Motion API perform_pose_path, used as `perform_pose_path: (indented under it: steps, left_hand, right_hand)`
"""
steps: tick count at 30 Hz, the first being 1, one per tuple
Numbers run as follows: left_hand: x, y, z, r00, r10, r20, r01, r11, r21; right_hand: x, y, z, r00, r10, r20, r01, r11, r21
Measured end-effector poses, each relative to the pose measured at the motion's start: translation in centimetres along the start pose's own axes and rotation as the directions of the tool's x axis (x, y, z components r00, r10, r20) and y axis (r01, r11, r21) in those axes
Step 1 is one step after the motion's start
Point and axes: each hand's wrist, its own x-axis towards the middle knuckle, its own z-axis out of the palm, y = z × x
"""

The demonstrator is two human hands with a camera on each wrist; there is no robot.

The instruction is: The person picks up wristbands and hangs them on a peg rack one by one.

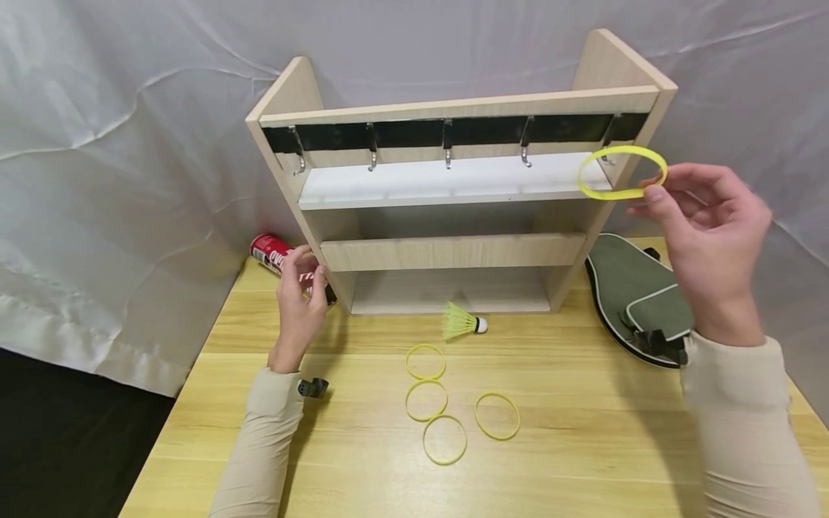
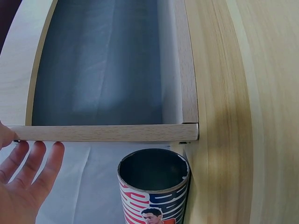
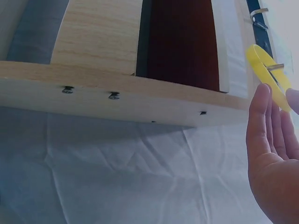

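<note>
My right hand (image 1: pixel 719 223) pinches a yellow ring (image 1: pixel 622 194) between thumb and fingers, at the upper right of the shelf. In the head view the rightmost hook (image 1: pixel 606 147) shows behind and through the ring; in the right wrist view a hook (image 3: pixel 275 66) crosses the yellow ring (image 3: pixel 256 60). Whether they touch, I cannot tell. The left hand (image 1: pixel 301 309) is at the left side panel of the wooden shelf (image 1: pixel 453 252), its fingers (image 2: pixel 52 161) loosely bent against the panel's outer side. Behind that hand lies a red printed can (image 1: pixel 265 248).
Several yellow rings (image 1: pixel 425 399) lie on the wooden table (image 1: pixel 570 446), below a yellow shuttlecock (image 1: pixel 461 323). A green racket bag (image 1: pixel 622 280) rests right of the shelf. More metal hooks (image 1: pixel 447 147) line its black strip (image 1: pixel 408 134). Pale cloth (image 1: pixel 162 180) hangs behind.
</note>
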Motion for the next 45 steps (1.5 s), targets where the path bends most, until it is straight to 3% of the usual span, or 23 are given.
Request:
perform_pose_path:
  steps: [6,13,18,29,36,45]
  left_hand:
    - [0.0,0.0,0.0,1.0,0.001,0.0,-0.001,1.0,-0.005]
    - [-0.1,-0.1,-0.1,1.0,-0.011,0.018,0.011,1.0,0.009]
    - [0.0,-0.1,-0.1,1.0,-0.009,0.023,0.009,1.0,0.01]
    - [0.0,-0.1,-0.1,1.0,0.003,0.015,-0.003,1.0,0.014]
    - [-0.1,0.1,0.1,1.0,-0.018,-0.014,0.018,1.0,0.008]
    - [-0.1,0.2,0.0,0.999,-0.032,0.0,0.032,0.999,0.006]
  right_hand:
    - [-0.1,0.3,-0.4,0.999,0.054,-0.009,-0.053,0.998,0.036]
    - [-0.7,1.0,-0.7,0.995,0.093,0.046,-0.091,0.995,-0.04]
    - [-1.0,1.5,-1.0,0.987,0.158,0.039,-0.16,0.986,0.05]
    - [-2.3,1.9,-1.1,0.986,0.131,0.107,-0.124,0.99,-0.073]
    - [-3.6,2.4,-1.4,0.982,0.127,0.139,-0.119,0.991,-0.064]
    - [-5.8,2.9,-1.3,0.96,0.167,0.225,-0.132,0.978,-0.164]
